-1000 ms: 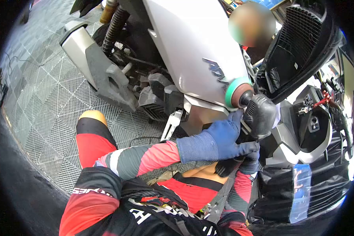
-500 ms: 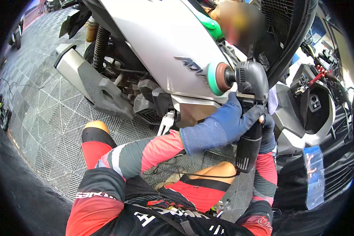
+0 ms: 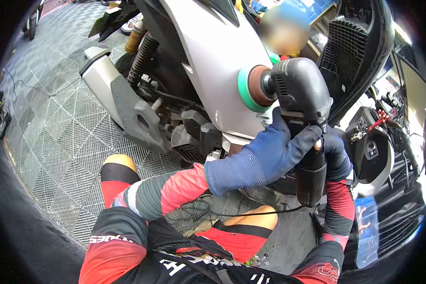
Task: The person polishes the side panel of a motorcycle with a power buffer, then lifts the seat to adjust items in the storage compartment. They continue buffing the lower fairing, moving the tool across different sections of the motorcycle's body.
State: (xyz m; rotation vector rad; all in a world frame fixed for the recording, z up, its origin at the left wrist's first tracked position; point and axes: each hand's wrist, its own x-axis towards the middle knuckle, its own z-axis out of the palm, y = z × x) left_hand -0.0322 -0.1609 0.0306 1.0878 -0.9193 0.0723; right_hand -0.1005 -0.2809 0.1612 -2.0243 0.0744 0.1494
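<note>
Both gloved hands are wrapped around a black power polisher [image 3: 300,87], whose body hangs roughly upright. My left hand [image 3: 279,151], in a blue knit glove, grips it just below the head from the left. On the other side my right hand [image 3: 337,154] closes round the body, partly hidden behind it. A bare fingertip shows through the glove near the middle. The round polishing pad [image 3: 253,90], green and brown, faces the silver side panel [image 3: 213,71] of a scooter and appears to rest against it. A black cord [image 3: 251,214] trails from the tool's lower end.
The scooter's exhaust muffler [image 3: 113,90] and shock absorber [image 3: 142,59] are at the left. Its raised seat [image 3: 350,52] stands at upper right. Another person [image 3: 284,33] is behind the scooter. Grey tiles [image 3: 57,156] cover the floor. A second scooter [image 3: 374,151] stands at right.
The polisher and both hands appear larger and slightly lower. The pad now covers the panel's emblem area. My view has shifted, and the other person's head is more upright.
</note>
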